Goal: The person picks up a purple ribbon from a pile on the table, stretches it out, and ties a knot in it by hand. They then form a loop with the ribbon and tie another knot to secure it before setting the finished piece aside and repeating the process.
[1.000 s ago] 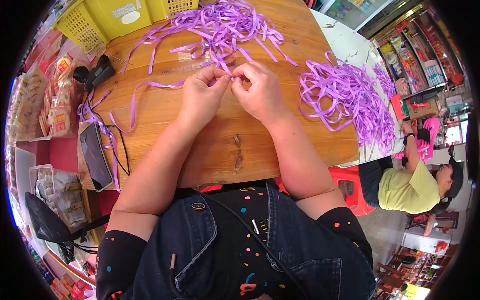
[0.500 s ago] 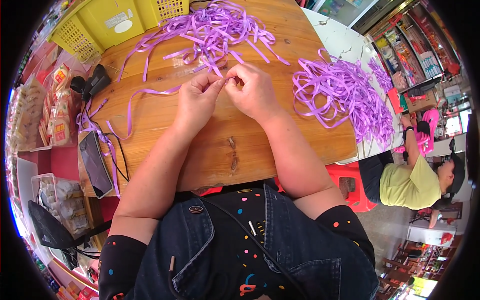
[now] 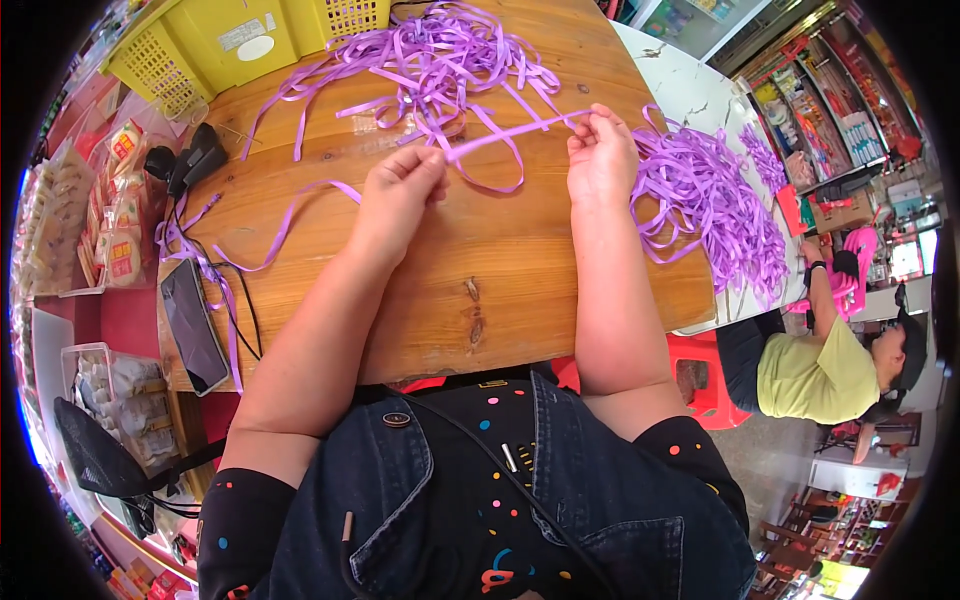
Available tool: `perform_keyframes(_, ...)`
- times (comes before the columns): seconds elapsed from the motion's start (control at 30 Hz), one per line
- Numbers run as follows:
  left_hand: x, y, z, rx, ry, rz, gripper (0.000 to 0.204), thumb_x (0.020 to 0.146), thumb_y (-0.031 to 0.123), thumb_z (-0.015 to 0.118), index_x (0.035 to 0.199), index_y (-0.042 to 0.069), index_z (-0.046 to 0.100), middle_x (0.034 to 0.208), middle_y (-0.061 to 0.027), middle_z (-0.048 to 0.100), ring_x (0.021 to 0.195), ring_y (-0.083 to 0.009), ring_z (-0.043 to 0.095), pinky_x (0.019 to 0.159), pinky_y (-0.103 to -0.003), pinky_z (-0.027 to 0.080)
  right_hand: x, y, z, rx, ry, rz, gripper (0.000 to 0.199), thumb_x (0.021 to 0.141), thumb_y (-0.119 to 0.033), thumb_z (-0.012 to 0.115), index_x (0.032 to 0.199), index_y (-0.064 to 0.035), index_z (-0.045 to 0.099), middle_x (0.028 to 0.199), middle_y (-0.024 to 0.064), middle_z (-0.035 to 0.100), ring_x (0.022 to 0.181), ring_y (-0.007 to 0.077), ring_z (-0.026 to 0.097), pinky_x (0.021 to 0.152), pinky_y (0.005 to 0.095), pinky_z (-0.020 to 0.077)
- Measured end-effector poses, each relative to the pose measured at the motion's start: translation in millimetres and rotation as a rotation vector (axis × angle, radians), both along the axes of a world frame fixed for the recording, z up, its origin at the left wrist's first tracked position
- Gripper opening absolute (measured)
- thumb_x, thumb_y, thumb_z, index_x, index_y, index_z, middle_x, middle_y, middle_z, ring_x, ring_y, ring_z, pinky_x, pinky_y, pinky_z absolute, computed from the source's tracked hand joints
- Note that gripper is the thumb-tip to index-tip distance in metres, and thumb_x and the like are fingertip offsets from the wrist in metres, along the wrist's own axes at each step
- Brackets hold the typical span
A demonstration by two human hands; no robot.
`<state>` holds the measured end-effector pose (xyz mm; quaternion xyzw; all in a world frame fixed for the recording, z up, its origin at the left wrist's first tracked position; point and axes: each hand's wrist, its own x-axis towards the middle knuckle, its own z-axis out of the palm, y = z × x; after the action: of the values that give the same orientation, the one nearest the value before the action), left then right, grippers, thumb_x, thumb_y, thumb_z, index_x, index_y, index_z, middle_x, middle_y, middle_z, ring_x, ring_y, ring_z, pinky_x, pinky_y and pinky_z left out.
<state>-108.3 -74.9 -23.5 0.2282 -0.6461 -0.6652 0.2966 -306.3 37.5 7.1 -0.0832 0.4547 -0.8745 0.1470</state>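
A purple ribbon (image 3: pixel 512 134) stretches between my two hands above the wooden table (image 3: pixel 430 310). My left hand (image 3: pixel 402 192) is closed around one part of it, and a ribbon length (image 3: pixel 290 218) trails from beside that hand toward the left side of the table. My right hand (image 3: pixel 603 158), raised farther right, pinches the ribbon between its fingertips. Beyond my hands lies a tangled heap of purple ribbons (image 3: pixel 450 60), with a loop drooping just below the taut stretch. Another large heap of purple ribbons (image 3: pixel 715 205) spreads at the right, close to my right hand.
A yellow plastic basket (image 3: pixel 240 45) stands at the far left. A phone (image 3: pixel 193 325), a dark cable and a black device (image 3: pixel 197 160) lie near the left edge. Packaged snacks (image 3: pixel 120 220) are left of the table. A person in a yellow shirt (image 3: pixel 815 375) sits at the right.
My hands were together, fingertips meeting. Now my right hand has moved away to the right and slightly up, drawing the ribbon taut. My left hand has stayed near its place.
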Motion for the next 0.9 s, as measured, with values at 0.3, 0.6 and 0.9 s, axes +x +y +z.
perform_keyframes(0.3, 1.1, -7.3, 6.6, 0.862, 0.546, -0.069, 0.017, 0.094, 0.015, 0.043, 0.108, 0.007, 0.05, 0.116, -0.0099, 0.059, 0.108, -0.0214, 0.054, 0.092, -0.033, 0.04, 57.0, -10.6, 1.5, 0.31, 0.496, 0.371, 0.009, 0.084, -0.008, 0.059, 0.087, -0.0003, 0.063, 0.074, 0.0024, 0.059, 0.065, 0.0081, 0.052, 0.057, 0.0216, 0.0407)
perform_keyframes(0.6, 0.1, -2.5, 6.4, 0.707, 0.644, -0.27, 0.018, 0.095, 0.018, 0.043, 0.107, 0.007, 0.052, 0.126, -0.0149, 0.051, 0.119, -0.0277, 0.045, 0.104, -0.042, 0.033, 91.1, -23.8, -9.4, 0.458, 1.061, 0.501, 0.009, 0.078, -0.006, 0.065, 0.084, 0.0003, 0.062, 0.08, 0.0043, 0.061, 0.064, 0.0084, 0.053, 0.055, 0.0231, 0.0418)
perform_keyframes(0.9, -1.4, 3.6, 1.9, 0.606, 0.357, -0.164, 0.015, 0.091, 0.012, 0.054, 0.103, 0.006, 0.06, 0.104, -0.0065, 0.063, 0.095, -0.0155, 0.058, 0.088, -0.03, 0.043, 86.0, -20.9, -8.3, 0.453, 0.869, 0.547, 0.006, 0.083, -0.005, 0.062, 0.081, -0.0005, 0.06, 0.073, -0.0008, 0.059, 0.059, 0.0036, 0.051, 0.051, 0.0196, 0.0396)
